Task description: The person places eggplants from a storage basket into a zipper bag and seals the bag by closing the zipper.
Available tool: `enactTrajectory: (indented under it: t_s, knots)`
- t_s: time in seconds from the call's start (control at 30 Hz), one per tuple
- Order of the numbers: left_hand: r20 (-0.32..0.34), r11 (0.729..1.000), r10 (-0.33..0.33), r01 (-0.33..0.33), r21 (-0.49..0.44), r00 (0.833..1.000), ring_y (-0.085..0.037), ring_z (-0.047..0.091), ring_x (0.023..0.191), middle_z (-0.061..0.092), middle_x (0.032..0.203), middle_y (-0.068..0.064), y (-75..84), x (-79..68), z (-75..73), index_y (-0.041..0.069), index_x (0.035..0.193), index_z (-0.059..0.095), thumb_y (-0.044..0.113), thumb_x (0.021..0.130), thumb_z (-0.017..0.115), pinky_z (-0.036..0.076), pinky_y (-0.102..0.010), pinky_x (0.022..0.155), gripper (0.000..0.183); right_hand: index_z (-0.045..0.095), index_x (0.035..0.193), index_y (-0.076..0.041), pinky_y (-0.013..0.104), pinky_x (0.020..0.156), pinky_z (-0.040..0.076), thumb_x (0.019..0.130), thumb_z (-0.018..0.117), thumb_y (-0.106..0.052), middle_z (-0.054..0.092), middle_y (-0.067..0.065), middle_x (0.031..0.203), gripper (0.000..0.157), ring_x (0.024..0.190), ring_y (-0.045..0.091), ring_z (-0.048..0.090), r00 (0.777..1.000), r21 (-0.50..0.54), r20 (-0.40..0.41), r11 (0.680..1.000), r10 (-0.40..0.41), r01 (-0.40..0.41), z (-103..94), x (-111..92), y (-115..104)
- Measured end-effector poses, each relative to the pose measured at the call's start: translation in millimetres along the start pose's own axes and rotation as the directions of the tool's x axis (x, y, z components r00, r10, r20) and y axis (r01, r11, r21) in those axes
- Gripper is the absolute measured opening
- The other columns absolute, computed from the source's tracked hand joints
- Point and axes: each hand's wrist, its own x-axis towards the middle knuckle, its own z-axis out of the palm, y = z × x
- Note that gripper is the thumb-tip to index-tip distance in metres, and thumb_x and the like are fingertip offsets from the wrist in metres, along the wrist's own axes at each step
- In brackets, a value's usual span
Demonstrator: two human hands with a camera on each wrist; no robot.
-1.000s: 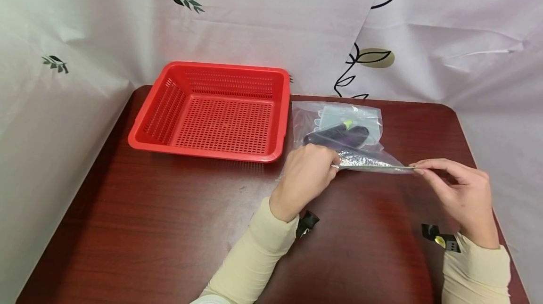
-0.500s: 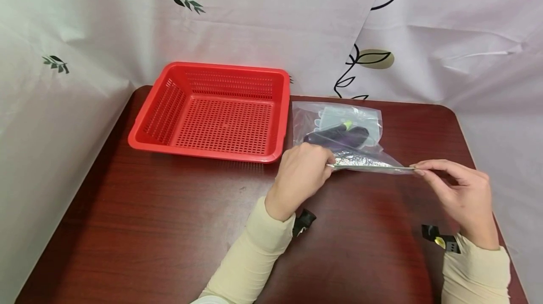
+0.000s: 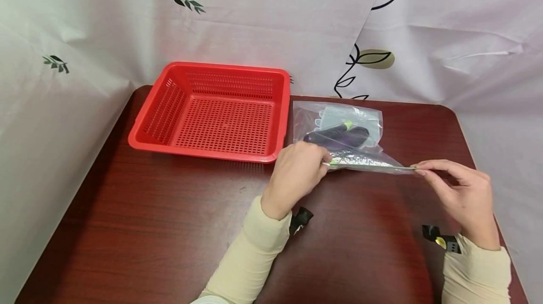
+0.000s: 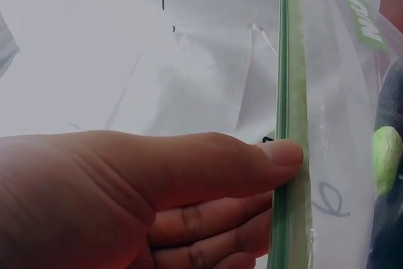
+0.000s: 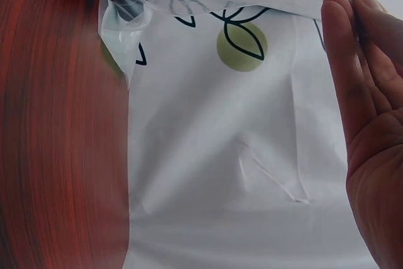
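Observation:
A clear zip bag with a green zip strip stretches between both hands. My left hand pinches the strip, its thumb pressed on one side and the other fingers behind. At the opposite corner, my right hand pinches the strip's end between thumb and fingertips. Dark purple eggplants show through the plastic, lying beyond the strip. One green eggplant stem is close by the left hand. A pale bluish panel with a scalloped left edge shows behind the eggplants.
A red perforated plastic basket stands at the back left of the dark red wooden table. White cloth with a leaf pattern hangs behind the table and at its sides.
My left hand has slid a little leftward along the zip strip, so more of the strip shows between the hands. The right hand stays at its corner.

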Motion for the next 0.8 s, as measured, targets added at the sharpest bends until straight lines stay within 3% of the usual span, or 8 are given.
enactTrajectory:
  t_s: [0.17, 0.27, 0.53, 0.8]
  knots:
    - [0.005, 1.000, -0.005, 0.005, -0.009, 1.000, -0.011, 0.041, 0.054, 0.039, 0.052, 0.011, -2.0, 0.2, -1.0, 0.026, 0.058, 0.057, 0.008, 0.082, 0.071, 0.031, -0.027, 0.045, 0.033, 0.076, 0.090, 0.005, 0.009, 0.077, 0.044, 0.081, 0.076, 0.010, 0.074, 0.013, 0.085, 0.011, 0.085, -0.004, 0.066, 1.000, -0.005, 0.000, 1.000, 0.006, -0.006, -0.4, -0.5, 0.7]
    - [0.005, 1.000, -0.010, 0.010, -0.013, 1.000, -0.011, 0.040, 0.056, 0.040, 0.054, 0.011, -3.4, -0.4, -1.8, 0.026, 0.059, 0.060, 0.006, 0.082, 0.070, 0.030, -0.026, 0.046, 0.031, 0.076, 0.090, 0.005, 0.009, 0.077, 0.044, 0.080, 0.077, 0.010, 0.074, 0.012, 0.085, 0.011, 0.085, -0.005, 0.066, 1.000, -0.015, 0.000, 1.000, 0.009, -0.009, -0.7, -1.0, 1.8]
    - [0.002, 0.999, -0.030, 0.030, -0.011, 1.000, -0.007, 0.059, 0.064, 0.069, 0.075, 0.014, -7.6, -2.2, -4.1, 0.027, 0.085, 0.080, 0.009, 0.083, 0.073, 0.042, -0.025, 0.050, 0.019, 0.076, 0.090, 0.005, 0.009, 0.078, 0.044, 0.080, 0.076, 0.011, 0.074, 0.013, 0.085, 0.011, 0.086, -0.005, 0.066, 1.000, -0.014, 0.002, 1.000, 0.011, -0.011, -1.1, -2.0, 5.2]
    - [-0.002, 0.999, -0.031, 0.030, -0.022, 1.000, -0.010, 0.048, 0.057, 0.054, 0.059, 0.012, -11.8, -2.3, -5.4, 0.027, 0.070, 0.071, 0.007, 0.083, 0.070, 0.037, -0.027, 0.047, 0.024, 0.076, 0.088, 0.006, 0.009, 0.076, 0.045, 0.080, 0.076, 0.011, 0.073, 0.014, 0.084, 0.010, 0.083, -0.003, 0.066, 1.000, 0.010, -0.009, 1.000, 0.003, -0.003, 0.5, -1.5, 5.5]
